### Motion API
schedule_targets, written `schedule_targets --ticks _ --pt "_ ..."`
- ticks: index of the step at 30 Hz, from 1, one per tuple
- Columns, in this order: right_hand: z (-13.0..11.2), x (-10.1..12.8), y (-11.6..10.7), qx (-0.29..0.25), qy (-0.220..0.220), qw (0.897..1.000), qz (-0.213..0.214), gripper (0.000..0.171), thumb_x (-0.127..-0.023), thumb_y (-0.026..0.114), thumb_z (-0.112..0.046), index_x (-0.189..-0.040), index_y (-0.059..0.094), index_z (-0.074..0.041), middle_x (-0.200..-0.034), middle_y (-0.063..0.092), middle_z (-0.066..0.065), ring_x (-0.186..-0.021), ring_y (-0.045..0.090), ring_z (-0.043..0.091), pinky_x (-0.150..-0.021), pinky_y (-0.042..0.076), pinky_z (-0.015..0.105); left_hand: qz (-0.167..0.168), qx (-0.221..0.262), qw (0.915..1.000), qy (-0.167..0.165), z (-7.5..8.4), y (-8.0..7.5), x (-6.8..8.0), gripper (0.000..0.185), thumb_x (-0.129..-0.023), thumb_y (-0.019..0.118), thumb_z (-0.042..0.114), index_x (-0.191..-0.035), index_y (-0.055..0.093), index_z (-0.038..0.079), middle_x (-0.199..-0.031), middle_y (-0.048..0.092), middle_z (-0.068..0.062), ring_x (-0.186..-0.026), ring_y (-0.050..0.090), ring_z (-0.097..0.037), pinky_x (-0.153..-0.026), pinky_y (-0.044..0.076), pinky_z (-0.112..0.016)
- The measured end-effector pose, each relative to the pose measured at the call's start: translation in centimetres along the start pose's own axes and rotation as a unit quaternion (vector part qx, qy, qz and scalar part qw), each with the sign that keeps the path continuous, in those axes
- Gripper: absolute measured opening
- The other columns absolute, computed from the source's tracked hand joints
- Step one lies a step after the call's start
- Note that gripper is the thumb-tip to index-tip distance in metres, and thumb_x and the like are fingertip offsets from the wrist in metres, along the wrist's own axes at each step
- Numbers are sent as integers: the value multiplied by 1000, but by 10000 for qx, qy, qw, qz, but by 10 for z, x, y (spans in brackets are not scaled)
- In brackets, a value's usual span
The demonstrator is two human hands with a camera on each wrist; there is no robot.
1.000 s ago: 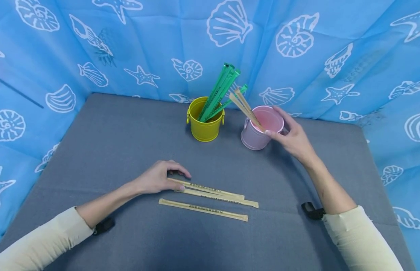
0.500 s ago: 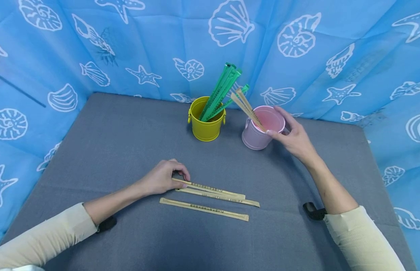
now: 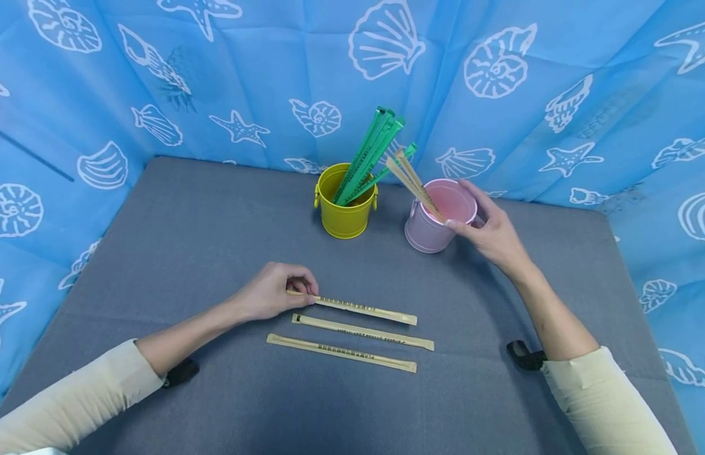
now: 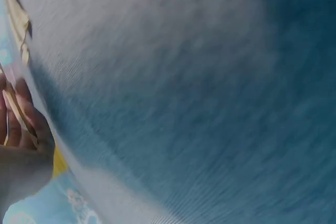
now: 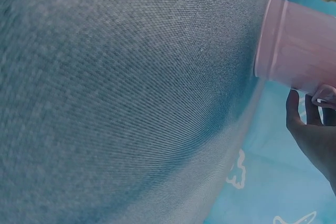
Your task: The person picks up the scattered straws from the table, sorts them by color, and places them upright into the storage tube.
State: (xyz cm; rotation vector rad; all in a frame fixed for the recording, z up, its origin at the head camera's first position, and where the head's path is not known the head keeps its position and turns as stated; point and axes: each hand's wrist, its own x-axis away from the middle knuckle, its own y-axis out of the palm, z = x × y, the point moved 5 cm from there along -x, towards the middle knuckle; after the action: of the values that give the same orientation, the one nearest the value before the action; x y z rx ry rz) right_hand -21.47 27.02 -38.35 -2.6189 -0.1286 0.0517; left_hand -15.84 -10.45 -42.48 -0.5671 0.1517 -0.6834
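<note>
I log a grey table (image 3: 216,215) bearing one pink bucket (image 3: 426,236); right hand (image 3: 494,237) gripping its rim, presumably to steady it; left hand (image 3: 273,294) pinching one wrapped straw (image 3: 369,308) near its end, likely for control. Straw: slim, straight, tan, dark-lettered, just beyond two loose straws (image 3: 364,332).

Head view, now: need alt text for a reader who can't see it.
A person's left hand pinches one end of a tan-wrapped straw near two loose tan straws on a gray table; the right hand holds a pink bucket with tan straws leaning in it. To its left, a yellow bucket holds green-wrapped straws.
</note>
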Motion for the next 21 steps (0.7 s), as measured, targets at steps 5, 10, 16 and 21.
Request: schedule_targets --ticks 5,10,16,21 --pt "2 0 1 -28 -11 10000 20 81 -90 76 -23 -157 30 -24 -160 30 6 -146 28 26 -114 27 54 156 707 9974 -60 7 -9 -4 8 -86 80 13 -91 74 14 -80 72 0 -65 67 -21 -58 55 -32" --pt "4 -3 2 -51 5 10000 2 82 -91 75 -22 -158 28 -22 -161 28 7 -147 27 29 -115 26 54 468 1142 9923 -44 17 -21 -7 7 -86 80 13 -92 75 13 -83 72 -3 -66 68 -25 -60 57 -37" --pt "5 -2 2 -12 130 9999 13 82 -91 75 -23 -158 28 -24 -162 25 7 -147 25 29 -114 26 56 674 1211 9903 45 32 -36 -12 9 -88 77 11 -96 77 14 -91 73 -1 -79 70 -22 -68 57 -31" --pt "6 -2 1 -62 129 9999 52 81 -90 76 -23 -157 30 -26 -161 28 5 -146 28 27 -114 27 53 1037 1434 9842 -38 43 -46 -19 10 -86 79 15 -96 79 13 -93 75 -2 -82 70 -29 -69 58 -34"
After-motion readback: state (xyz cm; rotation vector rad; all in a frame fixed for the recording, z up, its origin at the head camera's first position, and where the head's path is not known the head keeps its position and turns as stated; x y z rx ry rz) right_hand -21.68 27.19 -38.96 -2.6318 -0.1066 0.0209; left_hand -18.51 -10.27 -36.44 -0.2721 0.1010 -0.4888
